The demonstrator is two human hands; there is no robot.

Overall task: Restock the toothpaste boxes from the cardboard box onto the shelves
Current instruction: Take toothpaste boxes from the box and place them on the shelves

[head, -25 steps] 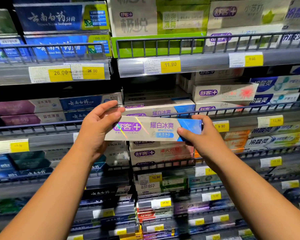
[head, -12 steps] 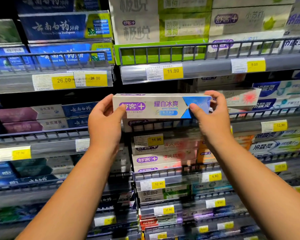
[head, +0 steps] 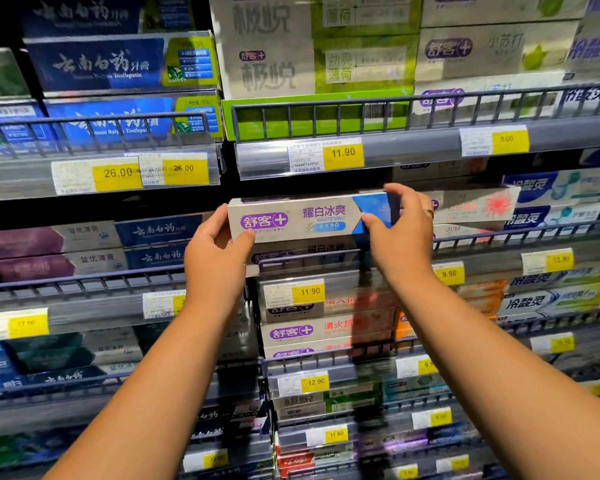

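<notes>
Entry, head view. Left grip was closed on the left end of the toothpaste box, thumb on the front face, fingers behind it and out of sight. Right grip pinched the right end, thumb low on the blue corner and fingers curled over the top edge. A ring showed on one finger. Both grips were loaded, neither free.

Box position: level, long axis running left to right, parallel to the shelf front, printed face toward me. It sat between the two grips, above the wire rail and just over a matching box lying on the shelf. I could not tell whether the two touched. The upper shelf edge with its price tag hung above, a dark gap between.

Judgement: placement step, near its end. The slot lay straight behind the box, away from both grips, so the coming move would be a push back and slightly down with the axis kept level. Both grips looked equally near. Risk: the right end snagging the neighbouring boxes. The cardboard box was not in view.
</notes>
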